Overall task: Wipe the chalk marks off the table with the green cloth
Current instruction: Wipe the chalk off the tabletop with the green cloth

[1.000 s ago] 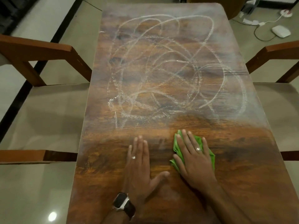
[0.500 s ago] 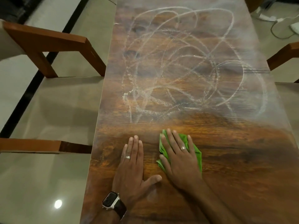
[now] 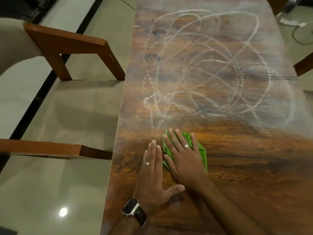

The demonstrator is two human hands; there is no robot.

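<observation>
Now the right hand (image 3: 183, 160) lies flat on the green cloth (image 3: 201, 150), with its fingers straight and a little spread, pressing the cloth down on the wooden counter (image 3: 245, 175). The cloth is crumpled under the palm and shows at both sides of the hand. It sits in the near part of the counter, just below the lowest chalk marks (image 3: 208, 68).

The left hand (image 3: 152, 175) rests flat on the bare wood just beside the cloth, fingers straight and close together, thumb stretched out toward the right forearm. It has a ring (image 3: 146, 163) on one finger and a watch (image 3: 131, 208) on the wrist. The right hand also carries a ring.

The chalk marks are many looping white lines that cover the middle and far part of the counter. The wood near the hands looks darker and mostly without lines, though motion blur on the right side makes this hard to judge.

A wooden chair (image 3: 67, 48) with a pale seat stands at the left edge of the counter. At the far right, a white cable (image 3: 298, 33) lies on the floor (image 3: 50, 192).
</observation>
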